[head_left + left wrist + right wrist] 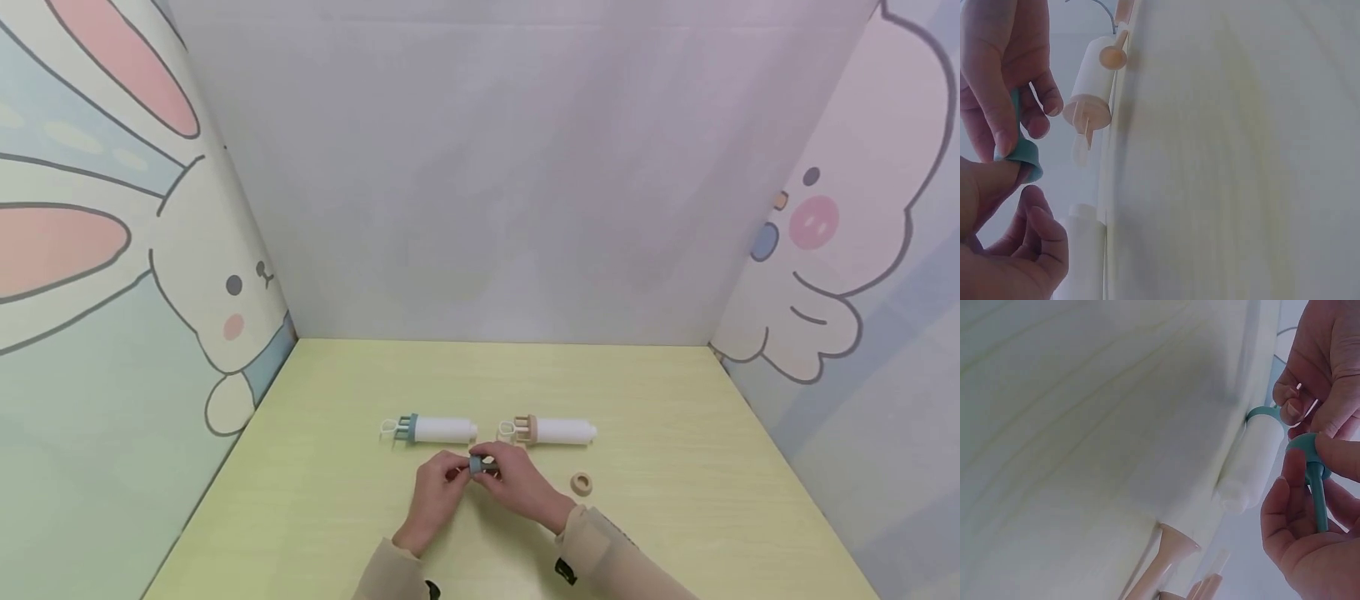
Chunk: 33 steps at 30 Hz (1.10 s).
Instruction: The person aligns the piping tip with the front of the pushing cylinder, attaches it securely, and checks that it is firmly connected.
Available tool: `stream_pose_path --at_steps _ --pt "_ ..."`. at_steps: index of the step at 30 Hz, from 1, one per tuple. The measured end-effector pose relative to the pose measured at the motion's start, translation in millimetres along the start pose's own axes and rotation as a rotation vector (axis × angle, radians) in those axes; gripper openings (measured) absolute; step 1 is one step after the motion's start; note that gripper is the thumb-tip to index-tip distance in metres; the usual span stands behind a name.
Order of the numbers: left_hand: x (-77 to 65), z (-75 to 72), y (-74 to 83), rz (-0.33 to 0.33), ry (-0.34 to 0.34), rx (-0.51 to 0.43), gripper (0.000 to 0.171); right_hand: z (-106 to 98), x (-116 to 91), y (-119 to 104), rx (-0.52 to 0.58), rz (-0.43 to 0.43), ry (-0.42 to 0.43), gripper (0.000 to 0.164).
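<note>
Both hands meet near the front of the table around a small teal funnel-shaped piece [476, 464] with a thin stem [1319, 503]. My right hand [519, 485] grips it, with fingers curled about the stem and flared end. From the other side, my left hand [437, 493] pinches the wide end at its rim [1032, 165]. Just beyond the hands lie two white syringe-like tubes, one with a blue-teal collar [444, 430] and one with a peach collar [564, 431]. Each has a looped handle at its left end.
A peach flared piece [581, 483] lies on the table right of my right hand; the right wrist view shows its stem [1152, 572]. The pale yellow table [337, 383] ends at a grey back wall [495, 208]. Cartoon-printed panels stand at both sides.
</note>
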State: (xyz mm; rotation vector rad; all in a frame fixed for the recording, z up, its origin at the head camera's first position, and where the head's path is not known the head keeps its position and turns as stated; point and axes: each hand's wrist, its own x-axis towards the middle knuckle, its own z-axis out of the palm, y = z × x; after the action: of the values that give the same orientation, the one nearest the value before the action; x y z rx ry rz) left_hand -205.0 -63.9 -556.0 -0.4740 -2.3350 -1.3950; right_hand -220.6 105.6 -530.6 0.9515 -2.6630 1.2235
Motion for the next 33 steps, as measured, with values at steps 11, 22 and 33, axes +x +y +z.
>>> stream_pose_path --at_steps 11,22,33 --pt "2.3 -0.7 4.0 0.016 -0.043 0.008 0.012 -8 1 0 -0.005 0.005 -0.062 0.025" --pt "9.1 -0.5 6.2 0.034 -0.189 0.07 0.01 -13 -6 4 0.031 0.069 -0.082 0.026" --pt "17.9 -14.5 5.2 0.0 -0.163 0.2 0.014 -16 -8 4 0.039 0.084 -0.074 0.029"
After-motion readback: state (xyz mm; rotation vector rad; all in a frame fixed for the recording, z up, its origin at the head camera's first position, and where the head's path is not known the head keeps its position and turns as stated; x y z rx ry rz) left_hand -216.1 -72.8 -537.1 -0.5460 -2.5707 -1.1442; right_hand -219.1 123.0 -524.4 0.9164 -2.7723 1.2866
